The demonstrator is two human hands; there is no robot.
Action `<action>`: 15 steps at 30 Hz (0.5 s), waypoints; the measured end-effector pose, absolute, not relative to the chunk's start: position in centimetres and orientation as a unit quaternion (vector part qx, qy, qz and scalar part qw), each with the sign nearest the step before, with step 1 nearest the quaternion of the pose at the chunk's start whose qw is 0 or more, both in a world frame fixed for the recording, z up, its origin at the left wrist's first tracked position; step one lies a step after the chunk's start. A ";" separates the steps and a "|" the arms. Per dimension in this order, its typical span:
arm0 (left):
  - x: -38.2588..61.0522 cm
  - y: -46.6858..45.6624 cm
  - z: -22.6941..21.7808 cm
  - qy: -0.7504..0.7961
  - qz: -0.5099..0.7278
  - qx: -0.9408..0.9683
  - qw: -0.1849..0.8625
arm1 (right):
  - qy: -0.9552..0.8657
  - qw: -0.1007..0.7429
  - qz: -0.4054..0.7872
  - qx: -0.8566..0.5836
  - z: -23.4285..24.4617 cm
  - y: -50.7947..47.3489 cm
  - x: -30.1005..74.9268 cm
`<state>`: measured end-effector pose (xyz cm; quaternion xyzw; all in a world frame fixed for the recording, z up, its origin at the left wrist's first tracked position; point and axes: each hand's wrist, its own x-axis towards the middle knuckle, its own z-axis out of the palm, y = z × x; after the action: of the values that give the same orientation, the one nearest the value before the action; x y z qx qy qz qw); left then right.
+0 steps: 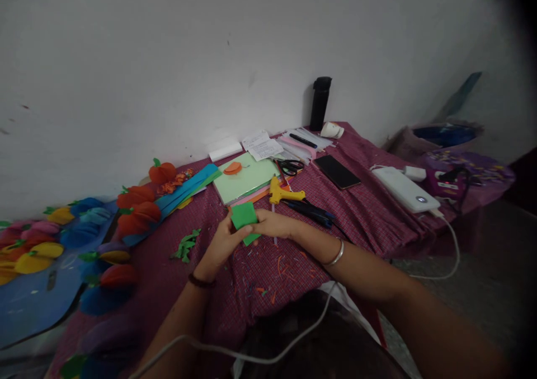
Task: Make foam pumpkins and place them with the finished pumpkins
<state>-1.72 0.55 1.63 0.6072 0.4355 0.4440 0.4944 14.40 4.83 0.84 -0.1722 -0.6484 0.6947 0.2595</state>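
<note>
Between my two hands, above the near side of the cloth-covered table, is a folded piece of green paper (244,215). My left hand (225,239) grips it from the left, its thumb lying across the lower part. From the right, my right hand (271,224) pinches the paper's edge; some of its fingers are hidden behind the sheet. Just beyond my right hand lies a yellow glue gun (282,192) with a glue stick pointing toward me. Small green paper leaf shapes (185,246) rest left of my left hand.
Scissors (288,167), a pale green paper stack (241,180) and a phone (337,172) lie farther back. A black bottle (320,103) stands by the wall. Colourful paper pumpkins (140,218) crowd the left. A white power bank (405,188) trails a cable (455,244) on the right.
</note>
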 end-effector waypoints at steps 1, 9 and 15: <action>-1.7 0.5 1.6 0.434 0.426 0.620 0.496 | -0.659 0.246 0.691 -0.169 0.8 4.8 14.4; -1.4 0.4 1.4 0.418 0.391 0.678 0.462 | -0.729 0.201 0.623 -0.200 0.7 4.8 14.5; -1.2 0.4 0.3 0.521 0.412 0.586 0.464 | -0.741 0.193 0.609 -0.208 0.8 4.7 14.3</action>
<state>-1.19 0.41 0.26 0.5865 0.5207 0.4121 0.4638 14.34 4.69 0.83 -0.2080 -0.7406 0.6090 0.1932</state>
